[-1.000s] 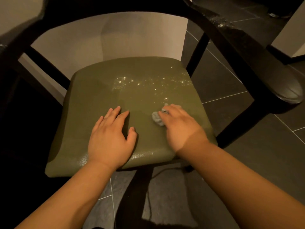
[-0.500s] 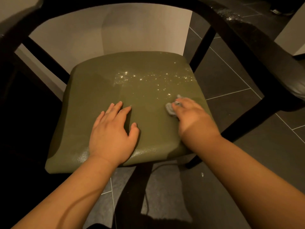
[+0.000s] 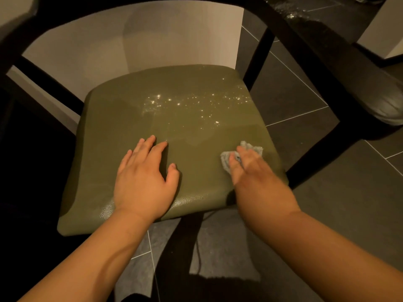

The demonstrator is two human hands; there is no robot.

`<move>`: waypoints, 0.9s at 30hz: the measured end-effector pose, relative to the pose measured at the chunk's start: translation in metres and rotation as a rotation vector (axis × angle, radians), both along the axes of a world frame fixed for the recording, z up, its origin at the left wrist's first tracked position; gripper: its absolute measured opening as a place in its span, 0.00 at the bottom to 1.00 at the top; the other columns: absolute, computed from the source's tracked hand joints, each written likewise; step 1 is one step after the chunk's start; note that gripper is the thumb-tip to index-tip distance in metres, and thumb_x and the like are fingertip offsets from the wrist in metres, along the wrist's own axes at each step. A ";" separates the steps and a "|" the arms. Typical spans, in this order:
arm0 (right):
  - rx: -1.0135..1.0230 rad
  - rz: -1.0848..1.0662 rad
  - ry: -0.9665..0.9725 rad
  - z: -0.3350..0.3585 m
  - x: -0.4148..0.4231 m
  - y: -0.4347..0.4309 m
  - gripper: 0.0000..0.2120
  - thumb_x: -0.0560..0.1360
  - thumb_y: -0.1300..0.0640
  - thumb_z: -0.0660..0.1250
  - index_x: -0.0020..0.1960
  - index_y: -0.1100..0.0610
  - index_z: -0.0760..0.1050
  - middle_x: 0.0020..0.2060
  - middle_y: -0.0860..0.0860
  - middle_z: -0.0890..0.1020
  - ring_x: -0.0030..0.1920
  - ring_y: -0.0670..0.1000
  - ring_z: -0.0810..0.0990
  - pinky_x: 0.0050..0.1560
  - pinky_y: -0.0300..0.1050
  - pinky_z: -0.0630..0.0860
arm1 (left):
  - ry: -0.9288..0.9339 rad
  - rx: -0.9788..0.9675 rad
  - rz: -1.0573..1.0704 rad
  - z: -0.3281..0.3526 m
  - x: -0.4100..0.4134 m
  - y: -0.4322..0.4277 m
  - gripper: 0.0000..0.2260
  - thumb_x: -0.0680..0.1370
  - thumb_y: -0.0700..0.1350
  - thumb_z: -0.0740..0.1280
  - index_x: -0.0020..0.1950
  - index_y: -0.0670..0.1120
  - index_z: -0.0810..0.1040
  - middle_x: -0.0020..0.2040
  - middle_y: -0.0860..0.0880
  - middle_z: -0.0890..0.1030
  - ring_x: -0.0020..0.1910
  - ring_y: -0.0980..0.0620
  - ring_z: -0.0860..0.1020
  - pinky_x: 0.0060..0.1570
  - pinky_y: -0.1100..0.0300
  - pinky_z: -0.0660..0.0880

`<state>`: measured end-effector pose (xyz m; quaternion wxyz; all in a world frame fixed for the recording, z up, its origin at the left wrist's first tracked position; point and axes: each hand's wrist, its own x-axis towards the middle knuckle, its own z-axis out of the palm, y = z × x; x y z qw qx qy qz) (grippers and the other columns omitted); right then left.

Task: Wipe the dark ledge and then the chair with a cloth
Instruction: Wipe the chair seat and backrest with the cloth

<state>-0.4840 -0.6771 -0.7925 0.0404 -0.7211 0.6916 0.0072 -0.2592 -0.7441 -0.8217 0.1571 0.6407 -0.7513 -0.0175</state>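
Olive seat (image 3: 135, 118) mid-wipe: right hand (image 3: 250, 168) presses grey cloth (image 3: 226, 159) under flat fingers, near right edge. Left hand (image 3: 144, 179) splayed, empty (bracing chair, probably).

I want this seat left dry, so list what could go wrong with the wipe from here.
1. The cloth is small and bunched under the right hand, so it may smear the droplets rather than lift them.
2. It sits close to the right edge of the seat; a stroke could push water onto the floor tiles.
3. The left hand presses flat on a seat that may be slick, so it might slip.
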 end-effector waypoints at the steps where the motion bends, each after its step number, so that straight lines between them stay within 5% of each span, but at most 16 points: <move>1: -0.014 -0.011 0.016 0.000 -0.010 0.000 0.32 0.69 0.66 0.60 0.74 0.67 0.70 0.73 0.68 0.70 0.73 0.69 0.70 0.72 0.61 0.69 | -0.005 -0.005 0.000 -0.001 0.000 0.000 0.28 0.78 0.59 0.58 0.76 0.51 0.74 0.80 0.47 0.70 0.80 0.47 0.65 0.80 0.46 0.59; 6: 0.067 -0.090 0.022 0.012 -0.034 0.003 0.36 0.79 0.62 0.60 0.83 0.61 0.48 0.81 0.61 0.51 0.82 0.61 0.50 0.78 0.53 0.63 | -0.011 -0.012 -0.002 -0.002 0.000 -0.002 0.27 0.78 0.58 0.59 0.75 0.50 0.74 0.79 0.47 0.71 0.80 0.46 0.66 0.80 0.45 0.60; 10: -0.150 -0.061 -0.210 -0.003 -0.026 -0.004 0.30 0.77 0.66 0.63 0.79 0.61 0.64 0.78 0.60 0.64 0.78 0.61 0.63 0.74 0.50 0.65 | -0.022 -0.009 -0.002 -0.001 -0.001 -0.002 0.27 0.78 0.58 0.58 0.75 0.50 0.74 0.79 0.46 0.71 0.80 0.46 0.66 0.80 0.45 0.60; 13: -0.169 0.135 -0.426 -0.022 -0.013 -0.009 0.25 0.79 0.62 0.62 0.77 0.63 0.68 0.77 0.61 0.67 0.78 0.60 0.65 0.79 0.51 0.59 | -0.027 -0.012 -0.003 0.000 -0.002 -0.001 0.27 0.78 0.58 0.58 0.75 0.50 0.74 0.79 0.47 0.71 0.80 0.46 0.66 0.80 0.45 0.60; 16: -0.198 0.255 -0.362 -0.028 -0.021 -0.011 0.23 0.82 0.57 0.60 0.75 0.64 0.70 0.75 0.61 0.70 0.75 0.61 0.68 0.78 0.56 0.63 | -0.020 -0.009 -0.004 0.000 -0.002 -0.001 0.27 0.79 0.58 0.58 0.75 0.51 0.73 0.79 0.47 0.70 0.80 0.46 0.65 0.80 0.46 0.59; 22: -0.273 0.076 -0.140 -0.026 -0.055 0.002 0.24 0.78 0.67 0.66 0.73 0.64 0.72 0.73 0.63 0.72 0.75 0.63 0.68 0.76 0.51 0.60 | -0.006 -0.020 -0.008 -0.001 -0.001 0.000 0.27 0.78 0.58 0.59 0.75 0.50 0.74 0.79 0.46 0.71 0.80 0.45 0.66 0.80 0.45 0.60; 27: -0.298 0.013 -0.484 -0.024 -0.024 0.001 0.19 0.82 0.58 0.60 0.70 0.64 0.75 0.70 0.61 0.74 0.74 0.59 0.69 0.78 0.41 0.57 | -0.008 -0.010 -0.005 0.000 -0.002 0.000 0.27 0.79 0.58 0.58 0.75 0.50 0.73 0.80 0.47 0.70 0.80 0.46 0.65 0.80 0.45 0.59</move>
